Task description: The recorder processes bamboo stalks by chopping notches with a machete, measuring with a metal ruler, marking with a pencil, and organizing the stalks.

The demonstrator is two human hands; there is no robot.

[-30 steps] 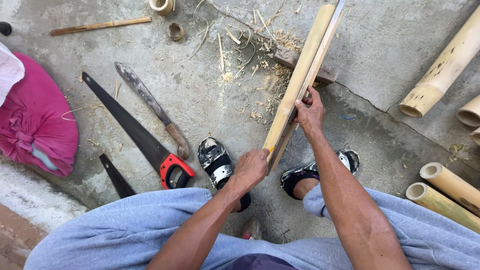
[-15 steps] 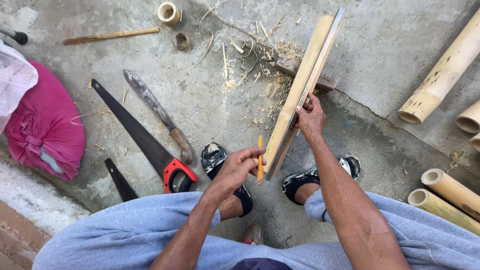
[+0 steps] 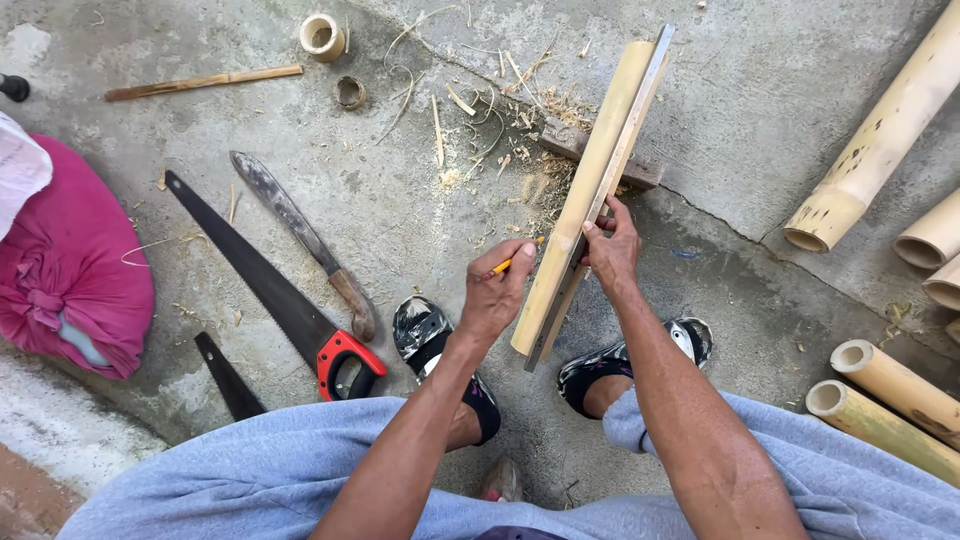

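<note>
While a split bamboo slat [image 3: 585, 190] leans up from between the person's feet toward a dark wooden block [image 3: 600, 155] on the concrete floor [image 3: 740, 90], the right hand [image 3: 612, 248] pinches a flat grey metal ruler [image 3: 618, 160] against the slat's right edge, thumb and fingertips pressed on both. The left hand [image 3: 497, 292] is closed around a yellow pencil [image 3: 513, 262], whose tip points at the slat's left face, just beside it; whether it touches cannot be told. The 2 hands sit on opposite sides of the slat, near each other but apart.

Left of the hands lie a hand saw [image 3: 270, 290] with a black blade and a red-and-black handle, a worn machete [image 3: 305, 243] with a wooden grip, and a second dark blade [image 3: 228, 378], all flat on the floor. A magenta cloth bundle [image 3: 65, 275] sits at the far left. Farther up are a thin wooden stick [image 3: 205, 82] and 2 short cut bamboo rings [image 3: 322, 36]. Pale shavings and sawdust [image 3: 500, 120] are scattered around the block and under the slat's upper half.

At right, round hollow bamboo poles [image 3: 880, 130], smooth and pale yellow with dark speckles, lie in 2 groups, well apart from the work. The person wears grey trousers [image 3: 250, 480] and black-and-white sandals [image 3: 430, 335].
</note>
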